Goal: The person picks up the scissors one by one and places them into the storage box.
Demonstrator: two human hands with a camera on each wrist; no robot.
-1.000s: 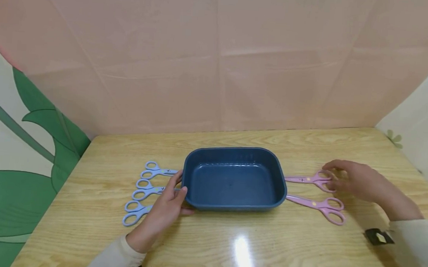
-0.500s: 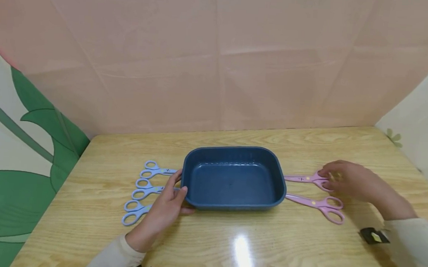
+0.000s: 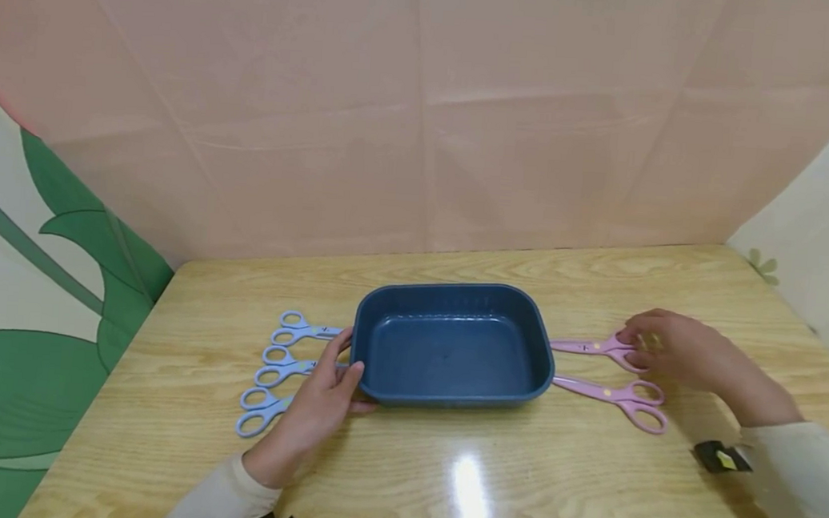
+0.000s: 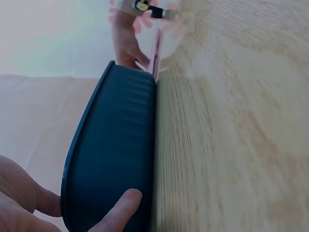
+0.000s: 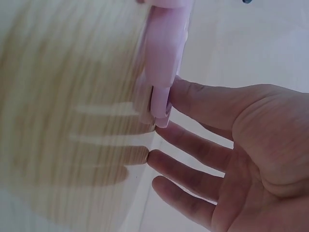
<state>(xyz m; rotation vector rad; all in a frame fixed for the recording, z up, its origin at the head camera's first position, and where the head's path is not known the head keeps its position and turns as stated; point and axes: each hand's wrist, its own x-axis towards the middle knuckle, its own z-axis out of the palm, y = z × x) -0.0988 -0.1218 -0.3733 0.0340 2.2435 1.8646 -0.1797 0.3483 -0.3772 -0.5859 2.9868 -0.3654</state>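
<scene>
A dark blue plastic tray (image 3: 451, 358) stands mid-table with nothing inside. My left hand (image 3: 323, 401) holds its left end, thumb at the rim; in the left wrist view one finger (image 4: 123, 208) lies along the outer wall. On the right, my right hand (image 3: 682, 350) is at the handle of the farther pink scissors (image 3: 585, 347). The right wrist view has the thumb (image 5: 193, 99) against that pink handle (image 5: 164, 53), with other fingertips at the table. Nearer me lie a second pair of pink scissors (image 3: 614, 395). Both pairs point at the tray.
Three pairs of light blue scissors lie left of the tray: far (image 3: 301, 331), middle (image 3: 282, 368) and near (image 3: 259, 410), partly covered by my left hand. A pink sheet (image 3: 423, 131) rises behind the wooden table (image 3: 550, 485). Patterned cloths flank both sides.
My right hand has moved slightly left, further over the far pink scissors' handle, and then stayed there. The left hand and tray have barely moved.
</scene>
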